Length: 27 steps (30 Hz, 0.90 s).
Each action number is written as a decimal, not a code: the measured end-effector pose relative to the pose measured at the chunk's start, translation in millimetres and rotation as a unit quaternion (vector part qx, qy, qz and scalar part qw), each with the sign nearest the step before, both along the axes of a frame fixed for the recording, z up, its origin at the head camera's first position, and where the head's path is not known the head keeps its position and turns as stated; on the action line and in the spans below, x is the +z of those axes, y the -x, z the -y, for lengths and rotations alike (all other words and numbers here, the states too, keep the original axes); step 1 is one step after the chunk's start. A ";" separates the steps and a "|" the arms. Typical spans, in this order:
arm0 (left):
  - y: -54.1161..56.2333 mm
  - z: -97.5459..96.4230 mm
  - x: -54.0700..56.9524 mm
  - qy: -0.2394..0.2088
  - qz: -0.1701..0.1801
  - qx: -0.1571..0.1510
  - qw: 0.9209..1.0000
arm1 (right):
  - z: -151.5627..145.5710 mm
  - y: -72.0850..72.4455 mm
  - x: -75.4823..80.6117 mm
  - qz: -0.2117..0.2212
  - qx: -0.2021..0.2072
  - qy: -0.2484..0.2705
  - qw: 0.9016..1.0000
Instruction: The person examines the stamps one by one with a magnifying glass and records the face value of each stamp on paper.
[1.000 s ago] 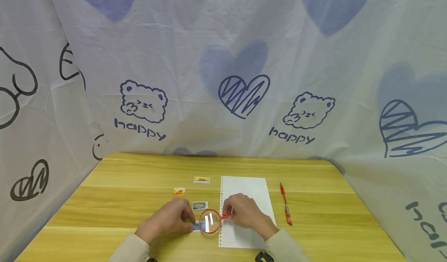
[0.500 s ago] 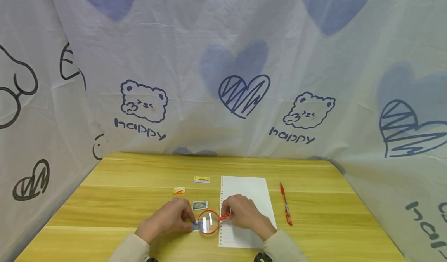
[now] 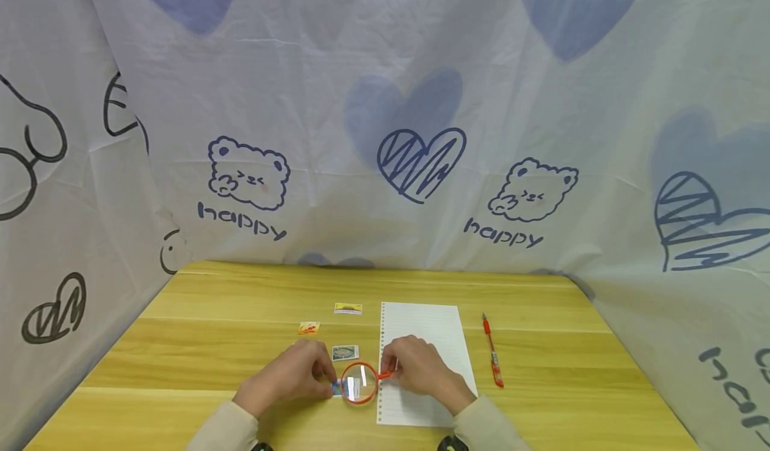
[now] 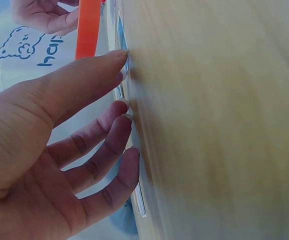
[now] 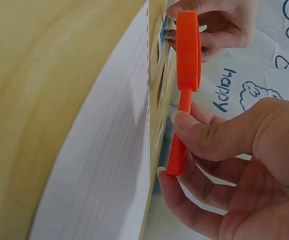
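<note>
My right hand (image 3: 418, 364) grips the handle of a red magnifying glass (image 5: 188, 55) between thumb and fingers. Its round lens, streaked with white glare, hovers above a small blue postage stamp (image 3: 336, 389) on the table and covers most of it in the head view. My left hand (image 3: 297, 374) pinches that stamp's left edge with thumb and index finger, low on the wood. In the left wrist view the other fingers of the left hand (image 4: 79, 155) are loosely bent near the surface. The right wrist view shows the lens ring raised clear of the tabletop.
Beyond the hands lie a green-grey stamp (image 3: 345, 353), a red-and-yellow stamp (image 3: 309, 329) and a yellow stamp (image 3: 348, 309). A lined punched sheet (image 3: 421, 321) lies under the right hand. Further right is a red pen (image 3: 493, 354). A printed curtain (image 3: 337, 237) hangs behind the wooden table (image 3: 198, 344).
The magnifying glass has shifted slightly left over the stamp with my right hand, then held nearly still. My left hand stays at the stamp's edge.
</note>
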<state>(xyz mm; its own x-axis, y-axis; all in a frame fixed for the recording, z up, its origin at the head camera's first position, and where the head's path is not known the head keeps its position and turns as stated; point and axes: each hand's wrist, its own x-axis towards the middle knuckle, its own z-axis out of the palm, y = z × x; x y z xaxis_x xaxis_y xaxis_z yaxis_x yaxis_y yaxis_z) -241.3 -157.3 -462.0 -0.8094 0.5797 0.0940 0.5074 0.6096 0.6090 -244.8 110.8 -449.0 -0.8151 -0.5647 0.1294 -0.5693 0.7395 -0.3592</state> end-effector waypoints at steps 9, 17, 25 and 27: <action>-0.5 0.1 0.0 0.001 0.004 0.002 1.000 | -1.7 -0.3 2.4 0.002 -0.001 0.003 1.000; 0.1 0.3 0.1 0.002 0.003 0.001 1.000 | -2.3 -1.2 3.7 0.001 0.002 0.004 1.000; -0.6 0.2 0.6 -0.002 0.007 -0.001 1.000 | -5.4 -1.5 6.8 -0.006 0.006 0.008 1.000; -0.8 0.3 0.6 -0.001 0.007 -0.001 1.000 | -6.6 -1.4 7.2 -0.008 0.005 0.007 1.000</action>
<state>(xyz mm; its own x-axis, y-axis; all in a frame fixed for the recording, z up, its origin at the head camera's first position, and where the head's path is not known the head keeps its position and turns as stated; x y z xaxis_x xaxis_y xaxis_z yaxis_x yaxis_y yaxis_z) -240.5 -157.7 -461.4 -0.8100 0.5804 0.0836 0.4991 0.6075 0.6179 -243.5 117.3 -441.9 -0.8076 -0.5701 0.1507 -0.5819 0.7289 -0.3608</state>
